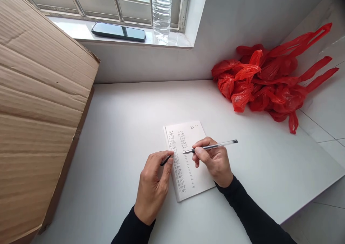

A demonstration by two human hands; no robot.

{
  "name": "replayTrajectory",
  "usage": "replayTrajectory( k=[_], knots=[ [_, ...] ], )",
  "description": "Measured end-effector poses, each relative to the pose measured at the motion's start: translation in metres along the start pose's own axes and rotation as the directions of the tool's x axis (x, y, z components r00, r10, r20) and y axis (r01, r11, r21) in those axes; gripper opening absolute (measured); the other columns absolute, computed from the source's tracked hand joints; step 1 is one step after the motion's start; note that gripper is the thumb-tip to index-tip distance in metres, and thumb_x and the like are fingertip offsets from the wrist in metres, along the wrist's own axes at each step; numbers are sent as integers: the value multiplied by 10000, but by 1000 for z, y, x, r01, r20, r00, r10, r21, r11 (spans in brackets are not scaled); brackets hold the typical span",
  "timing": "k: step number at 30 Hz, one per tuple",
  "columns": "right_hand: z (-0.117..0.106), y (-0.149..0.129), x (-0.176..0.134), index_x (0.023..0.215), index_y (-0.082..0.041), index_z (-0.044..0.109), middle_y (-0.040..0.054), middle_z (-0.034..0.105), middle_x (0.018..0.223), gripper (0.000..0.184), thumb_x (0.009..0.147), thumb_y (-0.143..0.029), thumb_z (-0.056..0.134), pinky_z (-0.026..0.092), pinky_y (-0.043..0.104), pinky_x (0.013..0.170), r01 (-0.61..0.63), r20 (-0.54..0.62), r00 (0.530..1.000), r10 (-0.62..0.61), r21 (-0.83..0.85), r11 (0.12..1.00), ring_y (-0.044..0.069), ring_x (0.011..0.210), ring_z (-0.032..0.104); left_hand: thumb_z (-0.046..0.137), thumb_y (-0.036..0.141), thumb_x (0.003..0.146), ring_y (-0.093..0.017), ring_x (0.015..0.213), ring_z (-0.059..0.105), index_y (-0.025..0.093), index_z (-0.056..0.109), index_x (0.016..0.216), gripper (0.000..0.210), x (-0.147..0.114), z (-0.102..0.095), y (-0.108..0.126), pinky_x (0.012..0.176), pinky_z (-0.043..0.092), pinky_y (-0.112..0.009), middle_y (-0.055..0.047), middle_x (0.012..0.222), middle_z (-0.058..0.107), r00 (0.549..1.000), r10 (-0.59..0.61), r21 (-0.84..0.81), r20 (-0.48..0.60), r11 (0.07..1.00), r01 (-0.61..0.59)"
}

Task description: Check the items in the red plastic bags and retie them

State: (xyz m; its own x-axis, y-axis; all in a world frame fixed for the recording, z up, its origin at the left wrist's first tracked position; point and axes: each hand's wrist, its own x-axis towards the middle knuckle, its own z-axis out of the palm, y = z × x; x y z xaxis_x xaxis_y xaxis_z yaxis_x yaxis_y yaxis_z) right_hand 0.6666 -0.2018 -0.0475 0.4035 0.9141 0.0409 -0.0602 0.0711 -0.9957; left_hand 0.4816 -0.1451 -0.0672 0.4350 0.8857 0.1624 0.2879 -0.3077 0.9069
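Observation:
A notebook (pixel 201 179) lies slightly turned on the white table, its page bearing two columns of handwritten numbered entries. My right hand (pixel 214 159) grips a clear-barrelled pen (pixel 219 144), fingers closed round it near the tip. The pen's point is over the second column, around the middle of the page; whether it touches the paper I cannot tell. Between the thumb and fingers of my left hand (pixel 155 181) is a small black pen cap (pixel 165 160). That hand rests at the notebook's left edge.
A large cardboard box (pixel 40 122) stands along the left side. Red plastic bags (pixel 269 80) are heaped at the back right, by the wall. On the windowsill are a phone (pixel 118 32) and a clear water bottle (pixel 162 12). The white table (pixel 129 118) ends at the right.

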Motion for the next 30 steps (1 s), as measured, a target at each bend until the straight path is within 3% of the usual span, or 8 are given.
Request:
replayTrajectory(
  k=[6, 12, 15, 18, 21, 26, 30],
  knots=[
    [5, -1, -2, 902, -198, 705, 8, 673, 752, 90, 905, -286, 690, 556, 212, 504, -41, 98, 994, 39, 19, 999, 115, 603, 629, 557, 174, 974, -155, 1146, 549, 293, 602, 1221, 278, 1, 1, -5, 959, 493, -332, 3, 1180, 638, 978, 202, 108, 51, 973, -206],
    [6, 3, -3, 928, -204, 733, 17, 668, 825, 107, 911, -303, 696, 536, 234, 563, -19, 254, 966, 41, -86, 996, 137, 692, 670, 552, 92, 953, -205, 1206, 467, 221, 566, 1260, 334, -2, 4, -2, 1013, 453, -387, -49, 1215, 614, 934, 330, 195, 134, 916, -351],
    [5, 1, -3, 934, -196, 747, 23, 660, 771, 291, 1005, -389, 541, 510, 248, 577, -5, 347, 937, 33, -81, 997, 123, 652, 636, 543, 61, 946, -214, 1174, 459, 200, 516, 1326, 406, -3, 5, 2, 988, 450, -386, -65, 1169, 609, 907, 383, 195, 176, 889, -414],
    [3, 0, -3, 1030, -206, 718, -3, 604, 703, 371, 1044, -444, 433, 471, 246, 566, -2, 312, 950, 29, -85, 996, 105, 602, 573, 555, 71, 939, -219, 1057, 463, 176, 559, 1191, 272, -4, 6, 6, 939, 445, -399, -64, 1008, 584, 888, 412, 179, 205, 876, -448],
    [2, 3, -2, 968, -208, 684, -28, 570, 692, 238, 995, -416, 570, 428, 225, 535, -34, 263, 964, 51, -71, 997, 85, 566, 535, 520, 92, 954, -203, 896, 432, 172, 530, 926, 85, -6, 6, 8, 823, 441, -384, -45, 853, 506, 884, 398, 150, 247, 885, -440],
    [2, 8, -4, 892, -176, 715, -26, 581, 587, 284, 1008, -382, 558, 405, 238, 499, -103, 430, 900, 64, 67, 992, 88, 487, 527, 449, 85, 970, -193, 793, 371, 187, 495, 921, 122, -11, 5, 8, 699, 372, -348, -28, 806, 449, 881, 416, 147, 224, 879, -453],
    [6, 5, -8, 891, -173, 722, -29, 582, 556, 280, 1003, -379, 569, 376, 237, 476, -111, 462, 885, 48, 110, 988, 86, 448, 521, 426, 96, 969, -193, 763, 360, 191, 458, 870, 142, -14, 5, 6, 672, 361, -346, -27, 784, 432, 875, 442, 164, 195, 865, -474]
  ],
)
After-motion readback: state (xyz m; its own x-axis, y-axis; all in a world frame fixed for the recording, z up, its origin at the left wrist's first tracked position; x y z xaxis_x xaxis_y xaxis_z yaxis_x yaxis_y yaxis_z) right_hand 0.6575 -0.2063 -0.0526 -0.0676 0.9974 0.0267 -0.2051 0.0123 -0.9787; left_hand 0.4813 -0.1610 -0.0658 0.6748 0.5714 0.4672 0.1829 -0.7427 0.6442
